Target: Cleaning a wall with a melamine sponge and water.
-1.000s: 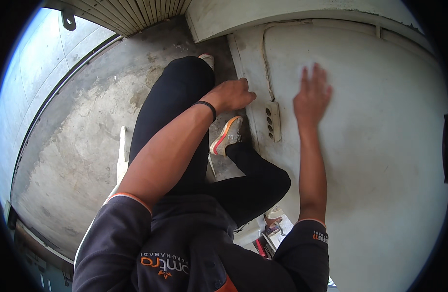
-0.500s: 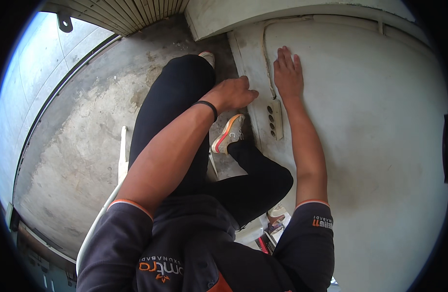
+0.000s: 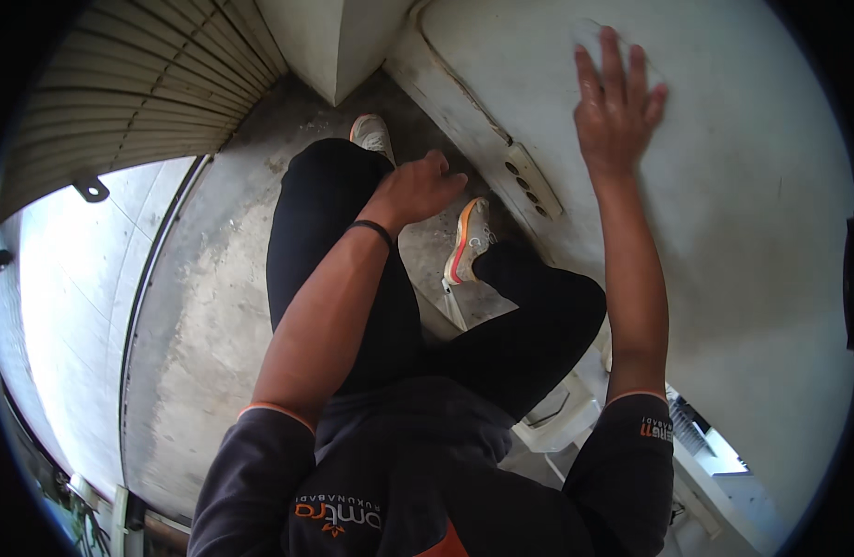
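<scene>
My right hand lies against the pale wall, fingers spread and stretched out, higher up than the socket strip. A faint whitish, thin edge shows around its fingertips, and I cannot make out what it is. Over my bent left knee, my left hand hangs loosely closed with curled fingers. Whatever it may hold is hidden by the back of the hand. A dark band circles that wrist. The white socket strip with several round outlets is on the wall between both hands.
A cable runs along the wall to the socket strip. Slatted panelling with a metal tab stands at the far left. My shoes rest on the stained concrete floor. White furniture sits beside my right elbow.
My right hand has slid up the wall and to the right, its fingers now spread wider. The view has turned, so the socket strip appears tilted. My left hand stays curled near my knee.
</scene>
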Available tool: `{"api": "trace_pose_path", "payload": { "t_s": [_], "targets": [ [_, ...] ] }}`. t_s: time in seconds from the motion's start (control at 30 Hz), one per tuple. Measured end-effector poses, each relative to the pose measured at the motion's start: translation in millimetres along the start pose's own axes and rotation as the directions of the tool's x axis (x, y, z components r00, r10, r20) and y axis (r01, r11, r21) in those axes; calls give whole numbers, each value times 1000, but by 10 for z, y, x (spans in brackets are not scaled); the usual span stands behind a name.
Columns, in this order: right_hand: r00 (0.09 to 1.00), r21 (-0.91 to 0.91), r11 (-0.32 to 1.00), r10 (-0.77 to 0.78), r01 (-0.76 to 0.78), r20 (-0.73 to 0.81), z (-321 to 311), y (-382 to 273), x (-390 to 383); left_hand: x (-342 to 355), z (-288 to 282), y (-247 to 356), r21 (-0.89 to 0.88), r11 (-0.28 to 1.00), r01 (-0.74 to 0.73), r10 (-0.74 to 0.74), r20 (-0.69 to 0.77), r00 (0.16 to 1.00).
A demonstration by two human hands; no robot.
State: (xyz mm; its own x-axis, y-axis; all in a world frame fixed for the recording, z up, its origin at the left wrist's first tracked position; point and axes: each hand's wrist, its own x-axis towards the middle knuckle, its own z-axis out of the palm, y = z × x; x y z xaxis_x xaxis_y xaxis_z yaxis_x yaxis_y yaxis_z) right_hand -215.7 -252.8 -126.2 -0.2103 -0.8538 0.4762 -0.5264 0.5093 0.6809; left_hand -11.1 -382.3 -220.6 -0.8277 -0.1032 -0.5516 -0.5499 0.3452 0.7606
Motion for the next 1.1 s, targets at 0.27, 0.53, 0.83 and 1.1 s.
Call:
{"api": "trace_pose_path", "payload": {
  "t_s": [0.27,0.53,0.83,1.1],
  "targets": [
    [960,304,931,-248,200,127,929,-1307,-261,121,55,-8,-99,995,15,-14,7,1000],
    [998,113,992,56,-59,29,-19,-189,-433,86,-69,-98,-325,943,75,-73,20,997],
    [678,218,785,613,-579,-407,-455,677,-651,38,65,40,14,1000,3,-4,32,999],
    [968,84,967,235,-242,84,475,-786,-1020,89,98,44,-43,999,2,-1,7,1000]
  ]
}}
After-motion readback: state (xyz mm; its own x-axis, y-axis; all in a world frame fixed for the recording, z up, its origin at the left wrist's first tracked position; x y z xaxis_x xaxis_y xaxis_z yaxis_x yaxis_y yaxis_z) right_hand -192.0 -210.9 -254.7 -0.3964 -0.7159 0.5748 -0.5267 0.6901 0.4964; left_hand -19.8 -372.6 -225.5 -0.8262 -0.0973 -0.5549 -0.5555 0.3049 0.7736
